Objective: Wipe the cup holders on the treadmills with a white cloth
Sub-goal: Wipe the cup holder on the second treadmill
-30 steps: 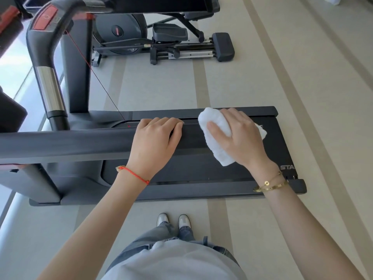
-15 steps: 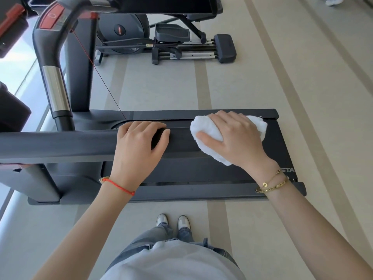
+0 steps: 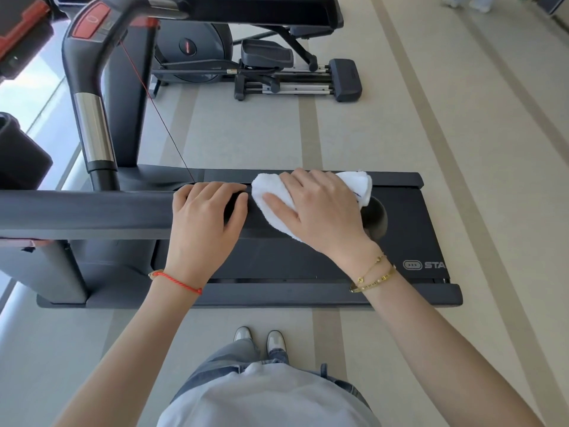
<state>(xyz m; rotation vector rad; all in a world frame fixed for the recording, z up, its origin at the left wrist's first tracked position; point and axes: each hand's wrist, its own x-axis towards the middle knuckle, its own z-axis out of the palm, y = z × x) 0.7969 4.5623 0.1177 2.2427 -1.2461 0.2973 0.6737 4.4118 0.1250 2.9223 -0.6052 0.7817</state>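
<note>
I stand beside a dark treadmill (image 3: 409,229), facing its near side handrail (image 3: 86,211). My left hand (image 3: 203,223) grips that rail from above, fingers curled over its far side. Just to the right, my right hand (image 3: 320,211) holds a bunched white cloth (image 3: 271,195) down on the rail, fingers draped over it. The cloth sticks out on both sides of the hand. The rail's round end (image 3: 377,218) shows right of the hand. No cup holder shows plainly; the console tray (image 3: 261,7) is cut off at the top.
The far handrail with a red stop button (image 3: 89,72) and a chrome section rises at the left, with a thin red safety cord (image 3: 154,109) running down from it. An elliptical trainer (image 3: 277,66) stands beyond the treadmill. My shoes (image 3: 258,340) are on beige striped floor.
Both hands have slid left along the handrail. The cloth has turned from hanging down the near side to lying across the rail, and the rail's end now shows right of my right hand.
</note>
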